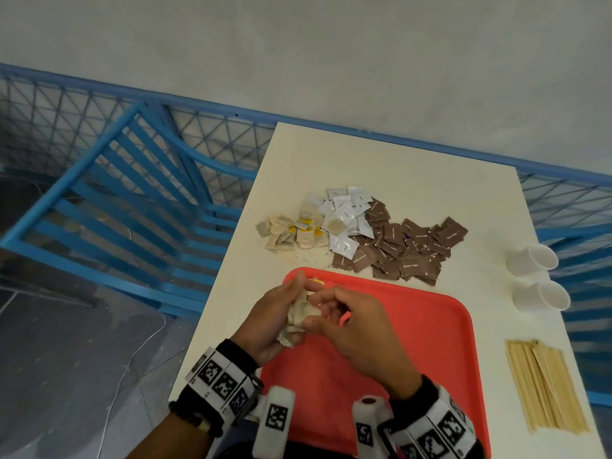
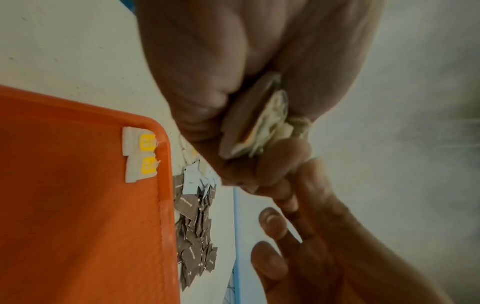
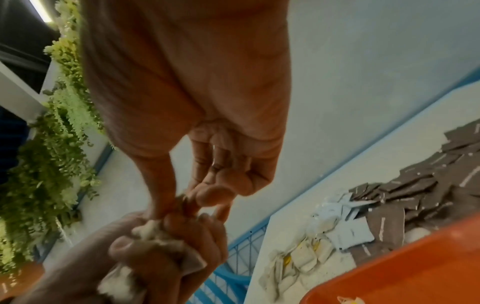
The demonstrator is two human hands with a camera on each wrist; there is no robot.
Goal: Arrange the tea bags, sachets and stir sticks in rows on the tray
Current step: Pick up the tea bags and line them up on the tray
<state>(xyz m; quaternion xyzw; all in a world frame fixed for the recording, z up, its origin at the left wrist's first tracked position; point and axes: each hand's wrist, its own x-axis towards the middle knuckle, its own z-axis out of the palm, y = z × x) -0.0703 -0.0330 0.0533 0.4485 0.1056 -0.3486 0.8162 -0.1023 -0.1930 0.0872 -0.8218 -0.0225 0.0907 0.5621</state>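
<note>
Both hands meet above tray (image 1: 414, 326): left hand (image 1: 271, 323) clutches tea bags (image 1: 298, 321), right hand (image 1: 351, 329) pinches.

The flat plastic tray (image 1: 430, 326) is coral red. Beyond the tray, the heap of square paper sachets (image 1: 407, 250) is brown with white lettering, the glossy sachets (image 1: 347, 210) white, the tea bags (image 1: 281, 233) beige with yellow tags. Right of the tray, thin wooden stir sticks (image 1: 543, 385) are pale tan.
</note>
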